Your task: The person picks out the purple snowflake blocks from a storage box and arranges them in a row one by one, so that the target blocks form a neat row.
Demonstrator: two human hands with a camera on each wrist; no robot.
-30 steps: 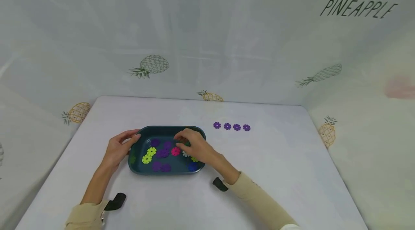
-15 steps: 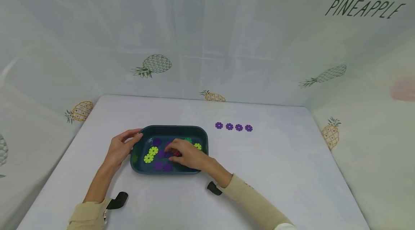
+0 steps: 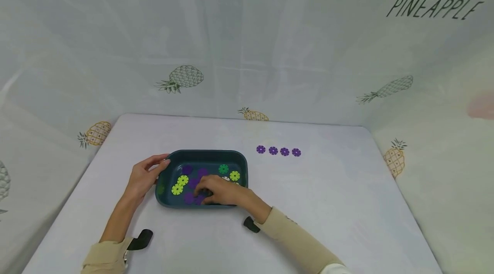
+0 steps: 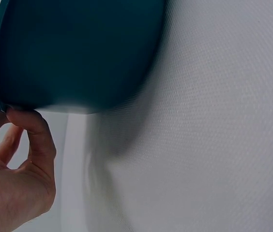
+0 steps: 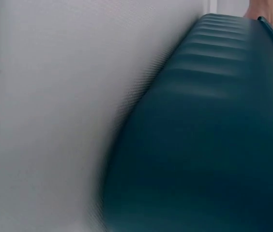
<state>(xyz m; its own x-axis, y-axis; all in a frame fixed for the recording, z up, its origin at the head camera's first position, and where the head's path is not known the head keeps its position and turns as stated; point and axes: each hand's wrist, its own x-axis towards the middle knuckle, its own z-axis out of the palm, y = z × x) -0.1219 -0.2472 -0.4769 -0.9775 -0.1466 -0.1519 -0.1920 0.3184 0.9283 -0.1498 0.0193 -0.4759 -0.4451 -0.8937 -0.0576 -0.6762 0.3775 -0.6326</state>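
A dark teal tray [image 3: 208, 151] stands on the white table with flower-shaped plastic discs inside. My left hand [image 3: 143, 177] grips its left end at the far corner; the left wrist view has the thumb and fingers of that hand [image 4: 25, 179] pinching the rim. Inside the tray is my right hand [image 3: 224, 190], fingers bent down over the purple discs [image 3: 189, 197] near the front wall. I cannot tell if a disc is between its fingertips. The right wrist view has only the tray's outer wall [image 5: 199, 121] and part of the left hand [image 5: 267, 9].
Yellow discs [image 3: 177, 189] lie at the tray's left, a green disc [image 3: 223, 169] and another yellow disc [image 3: 234, 176] at its right. Beyond the tray to the right, several purple discs [image 3: 273, 150] form a row on the table [image 3: 328, 188]. A pineapple-print curtain [image 3: 262, 51] hangs behind.
My right hand has moved left and toward the tray's near side, uncovering the green and yellow discs at the right. The left hand keeps its grip on the rim.
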